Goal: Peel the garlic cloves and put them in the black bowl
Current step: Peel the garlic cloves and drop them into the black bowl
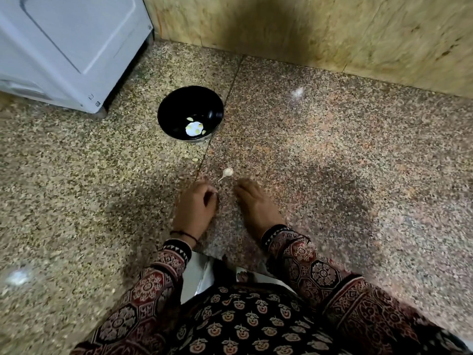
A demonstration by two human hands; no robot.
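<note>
My left hand (pixel 197 204) is curled, fingertips near the thumb, and I cannot tell whether it pinches anything. My right hand (pixel 256 204) lies flat on the granite counter (pixel 332 162), apart from it. A small garlic bulb (pixel 227 172) lies just beyond both, and the black bowl (pixel 179 106) further back holds peeled cloves (pixel 195 128)

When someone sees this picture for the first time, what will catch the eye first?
The black bowl stands out on the speckled counter, left of centre, with a few pale peeled cloves at its bottom. Nearer the person, a small garlic with a stalk lies on the counter just ahead of the left hand, whose fingers are curled, and the flatter right hand.
</note>
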